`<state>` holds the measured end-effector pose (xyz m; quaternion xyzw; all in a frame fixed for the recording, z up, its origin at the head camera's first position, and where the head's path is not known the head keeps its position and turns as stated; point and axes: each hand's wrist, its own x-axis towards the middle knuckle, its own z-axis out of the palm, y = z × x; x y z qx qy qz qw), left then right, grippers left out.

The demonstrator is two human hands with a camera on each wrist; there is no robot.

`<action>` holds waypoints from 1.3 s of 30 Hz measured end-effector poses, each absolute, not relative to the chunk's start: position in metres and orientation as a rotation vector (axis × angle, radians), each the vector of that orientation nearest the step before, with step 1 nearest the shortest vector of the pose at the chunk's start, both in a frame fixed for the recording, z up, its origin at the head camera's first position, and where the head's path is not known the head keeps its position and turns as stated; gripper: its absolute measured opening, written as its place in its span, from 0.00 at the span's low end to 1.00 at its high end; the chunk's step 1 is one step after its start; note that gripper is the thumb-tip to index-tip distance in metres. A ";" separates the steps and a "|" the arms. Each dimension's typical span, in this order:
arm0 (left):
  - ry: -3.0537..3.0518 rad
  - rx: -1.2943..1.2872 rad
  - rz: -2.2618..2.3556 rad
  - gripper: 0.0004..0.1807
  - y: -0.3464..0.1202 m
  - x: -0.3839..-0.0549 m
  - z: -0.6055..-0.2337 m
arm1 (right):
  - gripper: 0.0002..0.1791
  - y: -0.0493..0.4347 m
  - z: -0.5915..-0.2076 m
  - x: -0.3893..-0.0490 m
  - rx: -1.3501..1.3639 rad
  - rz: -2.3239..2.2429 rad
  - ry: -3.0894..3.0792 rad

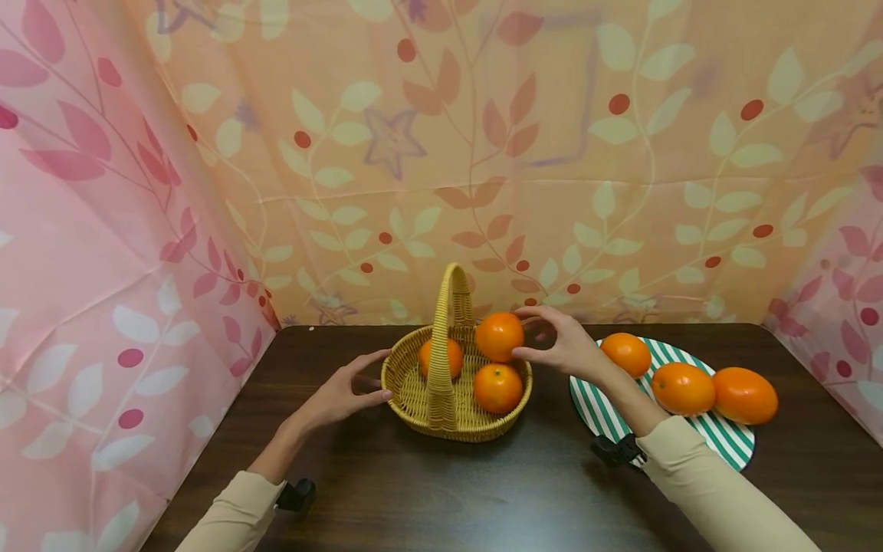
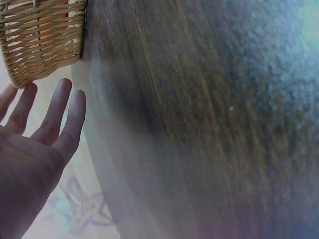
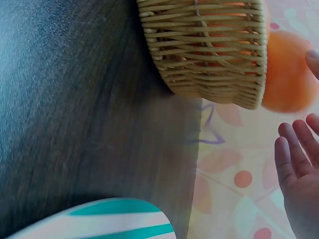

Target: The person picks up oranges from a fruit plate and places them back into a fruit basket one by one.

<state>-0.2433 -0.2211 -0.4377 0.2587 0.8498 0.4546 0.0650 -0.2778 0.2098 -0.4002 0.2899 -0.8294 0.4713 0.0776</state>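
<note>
A yellow woven basket point(image 1: 414, 410) with a tall arched handle stands on the dark table. Inside, one orange point(image 1: 498, 389) lies at the front right and a second orange point(image 1: 451, 359) sits behind the handle. A third orange point(image 1: 500, 336) shows high at the back right, bulging above the rim. Beside it is my right hand point(image 1: 562, 349), thumb and index fingertips right at its side; in the right wrist view the other fingers extend apart from it. My left hand point(image 1: 341, 395) has its fingers spread, fingertips at the basket's left rim.
To the right, a green-and-white striped round plate point(image 1: 586, 399) bears three more orange fruits point(image 1: 683, 389). My right forearm crosses over it. Patterned curtains point(image 1: 386, 192) hang behind and beside the wooden table point(image 1: 483, 491).
</note>
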 end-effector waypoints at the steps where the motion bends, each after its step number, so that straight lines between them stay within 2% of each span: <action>1: 2.562 0.783 1.375 0.40 -0.221 -0.243 -0.438 | 0.33 0.212 -0.400 -0.277 0.862 1.408 -2.477; 7: 2.552 0.787 1.383 0.40 -0.221 -0.244 -0.438 | 0.19 0.216 -0.376 -0.251 0.842 1.404 -2.410; 10: 2.539 0.797 1.400 0.39 -0.221 -0.244 -0.438 | 0.16 0.219 -0.368 -0.239 0.840 1.383 -2.396; 17: 2.538 0.782 1.413 0.39 -0.221 -0.243 -0.438 | 0.15 0.233 -0.370 -0.226 0.841 1.340 -2.402; 25: 2.550 0.788 1.389 0.40 -0.220 -0.243 -0.437 | 0.17 0.268 -0.391 -0.235 0.807 1.305 -2.408; 31: 2.550 0.784 1.394 0.40 -0.221 -0.242 -0.437 | 0.16 0.294 -0.383 -0.227 0.749 1.316 -2.426; 39: 2.543 0.796 1.409 0.40 -0.220 -0.242 -0.437 | 0.18 0.335 -0.384 -0.217 0.634 1.183 -2.441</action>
